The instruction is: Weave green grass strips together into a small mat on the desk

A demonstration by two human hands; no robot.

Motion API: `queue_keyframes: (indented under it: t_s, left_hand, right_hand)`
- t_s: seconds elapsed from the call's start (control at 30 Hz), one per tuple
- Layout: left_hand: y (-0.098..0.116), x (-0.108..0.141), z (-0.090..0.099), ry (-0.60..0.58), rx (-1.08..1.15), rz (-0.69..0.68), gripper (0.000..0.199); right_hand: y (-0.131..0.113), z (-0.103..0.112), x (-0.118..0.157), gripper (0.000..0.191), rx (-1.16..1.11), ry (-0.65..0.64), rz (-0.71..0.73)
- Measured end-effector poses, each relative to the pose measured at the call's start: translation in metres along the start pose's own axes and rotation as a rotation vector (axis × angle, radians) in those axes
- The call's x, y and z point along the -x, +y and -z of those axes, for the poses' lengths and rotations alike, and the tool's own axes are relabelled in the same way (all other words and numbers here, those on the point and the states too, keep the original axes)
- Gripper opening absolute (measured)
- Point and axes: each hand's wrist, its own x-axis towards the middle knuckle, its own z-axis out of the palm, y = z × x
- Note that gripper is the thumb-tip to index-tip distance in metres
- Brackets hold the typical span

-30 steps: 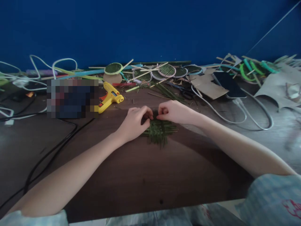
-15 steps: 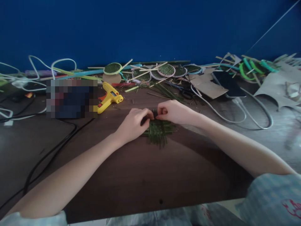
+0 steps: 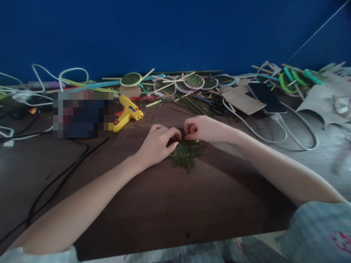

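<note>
A small mat of woven green leaf strips [image 3: 184, 157] lies flat on the brown table in front of me, its loose ends sticking out at the near and right sides. My left hand [image 3: 157, 143] rests at the mat's far left, index finger and thumb bent together over the strips. Close beside it, my right hand [image 3: 201, 129] is curled, its thumb and forefinger pinching strips at the mat's far edge. The fingers cover the far part of the weave, so the exact strips they grip are hard to make out.
A yellow glue gun [image 3: 128, 114] lies left of the mat, near a blurred-out object [image 3: 85, 115]. Along the blue wall are round woven pieces in rims [image 3: 194, 81], loose strips, scissors [image 3: 218, 108], cardboard [image 3: 242, 98] and a phone [image 3: 265, 98] with a white cable. Black cables [image 3: 68, 168] run down the left.
My left hand has shifted slightly to the right along the mat, its thumb now reaching further over the strips. My right hand stays nearly in place, its fingers moving a little.
</note>
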Motion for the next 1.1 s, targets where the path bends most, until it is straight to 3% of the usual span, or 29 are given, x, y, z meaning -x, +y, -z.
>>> queue_keyframes:
  t_s: [0.43,0.87,1.0,1.1]
  left_hand:
    - [0.003,-0.005,0.001,-0.052,0.026,0.098,0.008]
    - [0.002,-0.006,0.0,-0.034,0.032,0.087,0.02]
    - [0.004,-0.006,0.002,-0.02,0.052,0.105,0.021]
    - [0.005,-0.005,0.003,-0.01,0.063,0.106,0.021]
  right_hand:
    - [-0.009,-0.004,0.001,0.017,-0.298,0.089,0.289]
    - [-0.016,0.006,0.007,0.015,-0.313,0.118,0.224]
    - [-0.005,0.003,0.0,0.012,-0.116,0.261,0.193]
    - [0.003,-0.001,-0.005,0.014,0.14,0.281,0.224]
